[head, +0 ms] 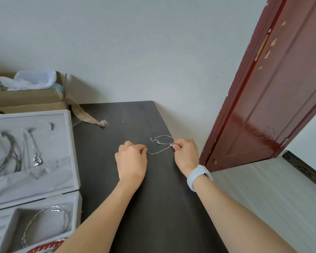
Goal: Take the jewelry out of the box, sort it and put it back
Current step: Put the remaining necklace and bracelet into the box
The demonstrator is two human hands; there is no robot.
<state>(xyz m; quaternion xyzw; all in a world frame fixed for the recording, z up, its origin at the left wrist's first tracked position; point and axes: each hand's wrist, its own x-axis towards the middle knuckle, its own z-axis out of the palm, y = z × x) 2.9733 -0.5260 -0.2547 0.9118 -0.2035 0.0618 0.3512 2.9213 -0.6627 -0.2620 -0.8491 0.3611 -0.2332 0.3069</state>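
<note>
Currently, my left hand and right hand each pinch one end of a chain near the table's far right edge.

table: dark charcoal, faint wood grain
box: pale grey all over, soft lining
chain: silver
bracelet: silver too
bangles: shiny silver
beads: red with white bits
watch: light blue-grey
door: reddish brown, chipped paint
wall: plain off-white
carton: tan
</note>
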